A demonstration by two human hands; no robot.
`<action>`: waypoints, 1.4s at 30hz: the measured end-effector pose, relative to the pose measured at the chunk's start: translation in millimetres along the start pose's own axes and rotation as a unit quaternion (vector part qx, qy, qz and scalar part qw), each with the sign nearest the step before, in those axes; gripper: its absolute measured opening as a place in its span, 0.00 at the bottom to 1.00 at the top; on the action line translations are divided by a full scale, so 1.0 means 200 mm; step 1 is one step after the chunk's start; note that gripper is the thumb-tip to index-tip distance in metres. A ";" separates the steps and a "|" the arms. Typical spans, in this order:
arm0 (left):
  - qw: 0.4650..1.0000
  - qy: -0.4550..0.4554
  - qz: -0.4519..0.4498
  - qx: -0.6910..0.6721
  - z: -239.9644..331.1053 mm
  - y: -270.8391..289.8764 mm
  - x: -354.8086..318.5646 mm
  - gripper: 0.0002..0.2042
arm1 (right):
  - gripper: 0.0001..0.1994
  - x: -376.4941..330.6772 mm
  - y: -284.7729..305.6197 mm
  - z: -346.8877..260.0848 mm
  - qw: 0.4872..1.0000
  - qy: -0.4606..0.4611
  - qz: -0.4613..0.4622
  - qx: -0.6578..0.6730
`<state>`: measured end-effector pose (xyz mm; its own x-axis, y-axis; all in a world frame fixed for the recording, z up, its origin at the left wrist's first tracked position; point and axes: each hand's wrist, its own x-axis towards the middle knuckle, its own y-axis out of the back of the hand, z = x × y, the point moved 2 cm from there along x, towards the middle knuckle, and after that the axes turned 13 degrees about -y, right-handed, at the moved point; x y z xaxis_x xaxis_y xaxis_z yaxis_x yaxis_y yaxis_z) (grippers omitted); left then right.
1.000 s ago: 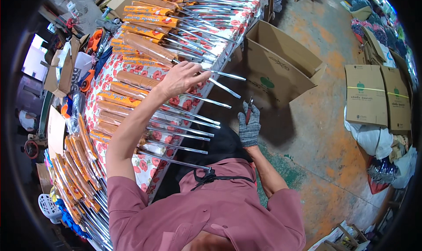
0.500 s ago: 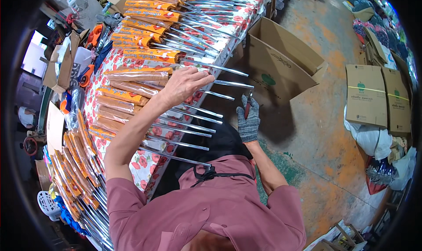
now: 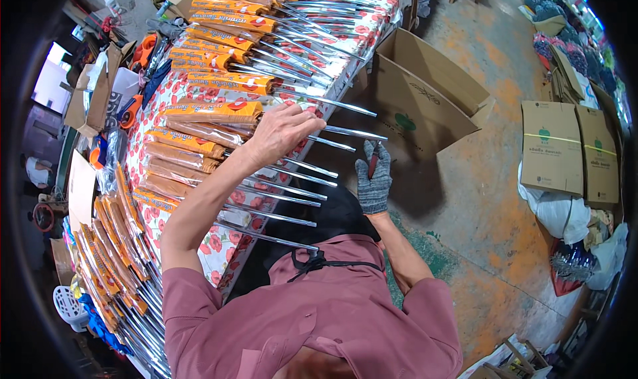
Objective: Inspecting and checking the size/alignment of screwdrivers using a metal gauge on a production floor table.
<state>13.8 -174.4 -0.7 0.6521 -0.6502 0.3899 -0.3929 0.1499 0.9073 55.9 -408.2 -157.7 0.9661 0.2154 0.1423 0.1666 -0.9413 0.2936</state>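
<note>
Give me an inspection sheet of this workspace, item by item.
Surface: long table under a red-flowered cloth.
Job's things: rows of metal rods with orange-wrapped handles, tips overhanging the edge.
Clutter: loose bags and card at the table's left side.
Grips: left hand bare, resting on the rods; right hand gloved, holding a small dark, red-tipped tool.
Cables: nothing seen.
Surroundings: open cardboard box beside the table; flat cartons on the concrete floor.

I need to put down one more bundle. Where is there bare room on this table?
Hardly any: wrapped rods cover the flowered tablecloth. Bare cloth shows only near the front edge, below the left hand. The floor beside the open carton is free.
</note>
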 end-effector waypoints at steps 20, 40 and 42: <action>0.997 -0.027 0.060 0.028 0.08 0.00 -0.04 0.12 | 0.29 -0.03 0.00 -0.04 0.998 -0.012 -0.012 0.062; 1.000 -0.007 0.020 -0.009 0.09 0.02 -0.05 0.12 | 0.25 -0.02 0.01 -0.02 0.997 0.075 0.009 0.011; 1.000 -0.005 0.018 -0.012 0.09 0.03 -0.05 0.12 | 0.22 -0.02 0.01 -0.03 0.995 0.096 0.003 -0.002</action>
<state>-7.3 -180.7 -2.4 0.6313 -0.6519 0.4201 -0.4002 0.1902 0.8965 51.9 -408.5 -152.3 0.9116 0.2559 0.3217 0.1602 -0.9419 0.2951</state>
